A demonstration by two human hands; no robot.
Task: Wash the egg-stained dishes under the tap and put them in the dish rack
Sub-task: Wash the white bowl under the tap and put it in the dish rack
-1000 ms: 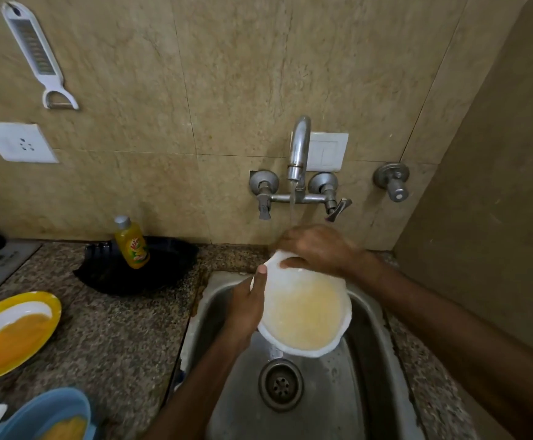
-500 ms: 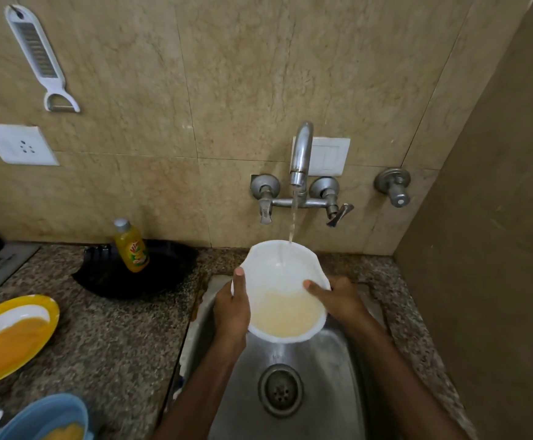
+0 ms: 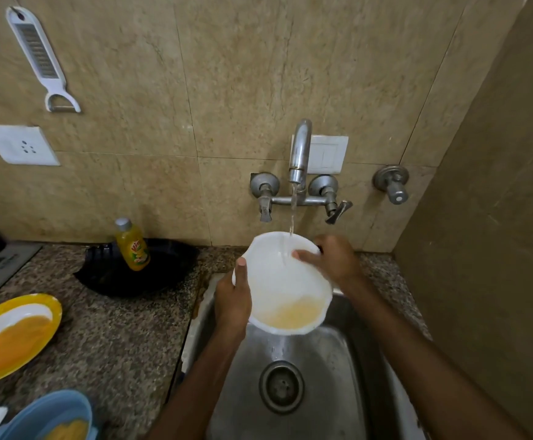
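Step in hand, judged: rinsing the white bowl (image 3: pixel 285 281), first dish. It is held tilted over the sink (image 3: pixel 338 376), with the tap (image 3: pixel 300 154) stream striking its upper inner wall and egg residue pooled at the low edge.
Grip: left hand (image 3: pixel 231 300) clasps the near rim, thumb on top; right hand (image 3: pixel 331 260) pinches the far rim, thumb inside.
Next move probably calls for rubbing the residue loose, then tipping it out.
The yellow plate (image 3: pixel 11 338) and blue bowl (image 3: pixel 49 417) wait on the surface (image 3: pixel 115 344), egg-stained

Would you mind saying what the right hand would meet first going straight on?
Likely the left hand, gripping the opposite rim of the bowl; the right hand points across it, depth unclear.
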